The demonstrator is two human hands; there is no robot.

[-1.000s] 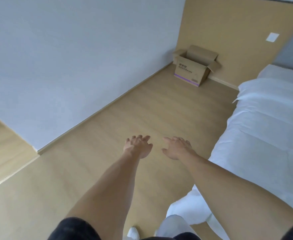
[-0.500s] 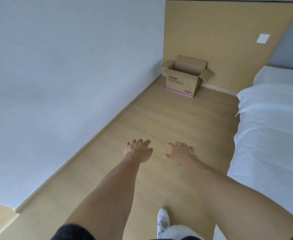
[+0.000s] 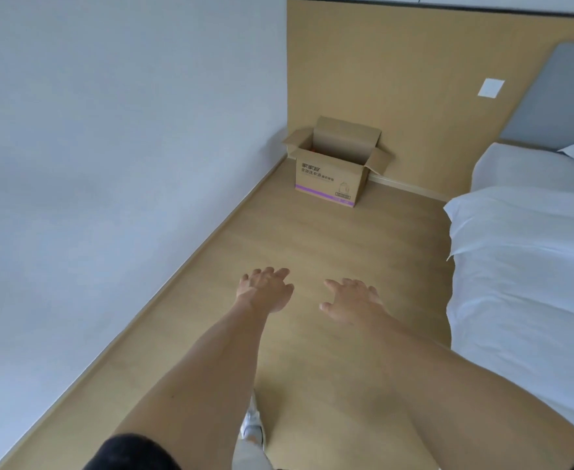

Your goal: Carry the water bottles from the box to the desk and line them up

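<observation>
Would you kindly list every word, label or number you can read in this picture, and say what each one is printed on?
"全效洗衣液": second line on the front of the cardboard box, fairly legible.
Larger line above it: three bold characters, too blurred to read with confidence.
Small characters after the second line: too small to read.
Label at the box's lower right, on the purple stripe: too small to read.
White plate on the wall: blank.
Nothing readable elsewhere.

I walked nearer the cardboard box (image 3: 333, 171), which loomed larger and sat lower in my view than a second ago; the wall's corner at my left dropped out of sight; my white shoe (image 3: 253, 424) swung forward beneath my left arm.
</observation>
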